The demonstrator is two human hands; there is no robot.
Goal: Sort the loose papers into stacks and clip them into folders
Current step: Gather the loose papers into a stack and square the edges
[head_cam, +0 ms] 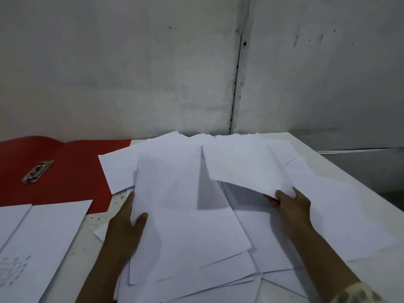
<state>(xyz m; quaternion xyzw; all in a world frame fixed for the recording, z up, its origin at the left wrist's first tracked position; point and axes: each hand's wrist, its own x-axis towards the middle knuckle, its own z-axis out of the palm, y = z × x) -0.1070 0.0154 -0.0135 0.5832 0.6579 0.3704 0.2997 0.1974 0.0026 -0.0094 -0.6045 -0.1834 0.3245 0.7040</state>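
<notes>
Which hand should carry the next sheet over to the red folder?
Left. The left hand grips the edge of a sheet on the folder's side of the paper pile, nearest the red folder. The right hand pinches a lifted sheet farther away.

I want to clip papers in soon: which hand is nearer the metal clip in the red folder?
Left. The left hand grips a sheet's edge just right of the red folder, below-right of the metal clip. The right hand pinches a raised sheet much farther right.
</notes>
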